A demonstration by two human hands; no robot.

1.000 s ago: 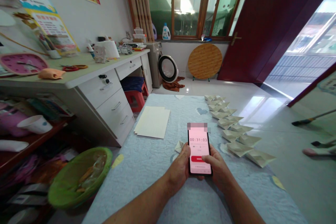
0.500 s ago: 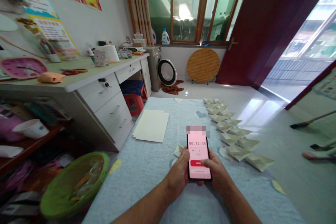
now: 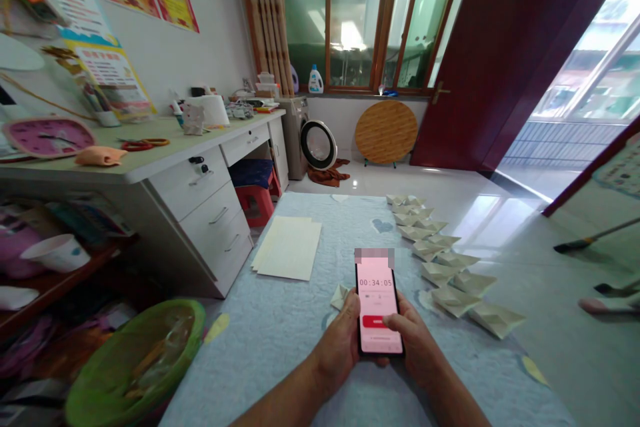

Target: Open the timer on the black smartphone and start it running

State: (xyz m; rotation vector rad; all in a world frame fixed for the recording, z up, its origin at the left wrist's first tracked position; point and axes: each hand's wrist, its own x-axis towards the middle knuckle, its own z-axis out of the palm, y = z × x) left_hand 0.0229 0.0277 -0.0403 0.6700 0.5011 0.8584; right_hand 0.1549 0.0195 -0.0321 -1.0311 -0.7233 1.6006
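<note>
A smartphone with a pink screen and a running time readout is held upright between both hands, over the blue cloth. My left hand is closed round its left edge. My right hand grips the right edge, its thumb over the red button on the screen. Behind my left hand lies a partly hidden piece of folded paper. Several folded paper boats stand in two rows along the right side. A small stack of cream paper sheets lies at the left.
The blue quilted cloth covers the surface before me. A green basket stands low at the left, beside a white desk with drawers. Farther off are a red stool, an open washing machine and a round wooden tabletop.
The time on the phone's screen has advanced. The whole view has shifted slightly, so things appear a little lower. Both hands keep the same hold on the phone.
</note>
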